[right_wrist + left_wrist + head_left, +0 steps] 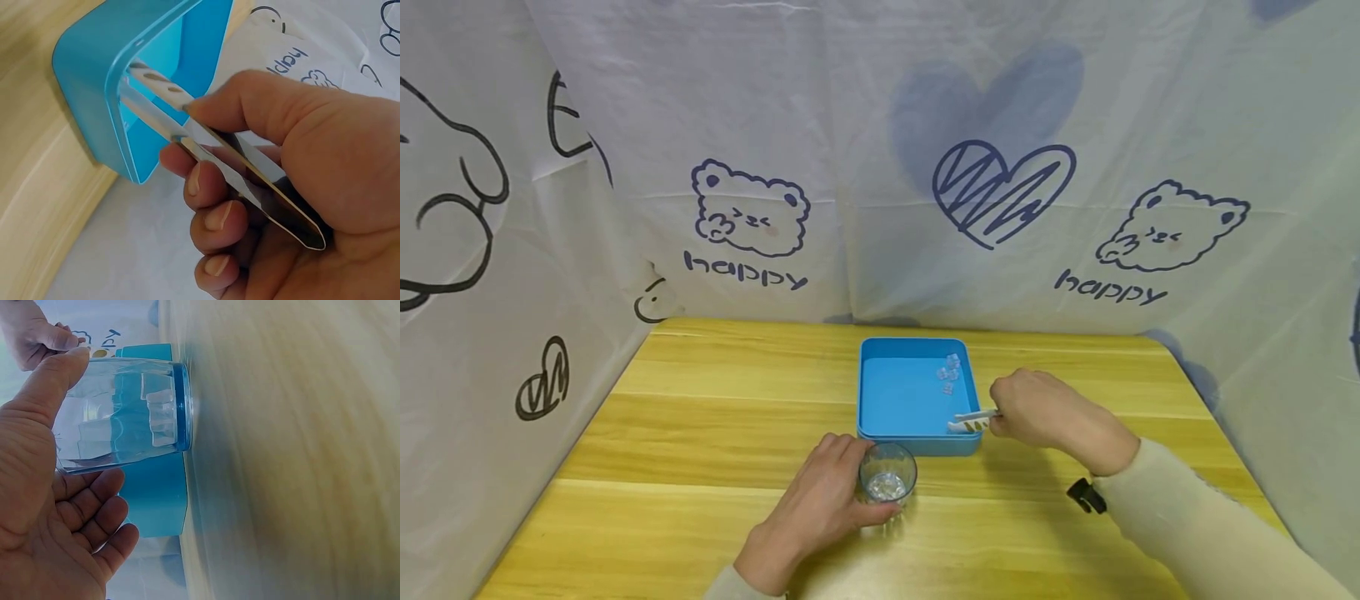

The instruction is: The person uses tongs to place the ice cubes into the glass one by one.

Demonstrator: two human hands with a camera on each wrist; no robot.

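My left hand (820, 504) holds a clear drinking glass (887, 475), thumb on the near side and fingers round the far side. The glass stands upright on the table in front of a blue box (895, 396); a clear piece (161, 419) shows near its bottom in the left wrist view. With thumb and fingers, my right hand (1048, 408) grips small metal tongs (250, 172) with white tips. These tips reach over the box's right wall into its near right corner. Several clear cubes (952, 374) lie in the box's far right part. Whether the tips touch a cube, I cannot tell.
The wood-grain table (730, 417) reaches back to a white cloth (880, 250) printed with hearts and bears. More cloth hangs at the left and right sides. A black band (1086, 496) hangs by my right sleeve.
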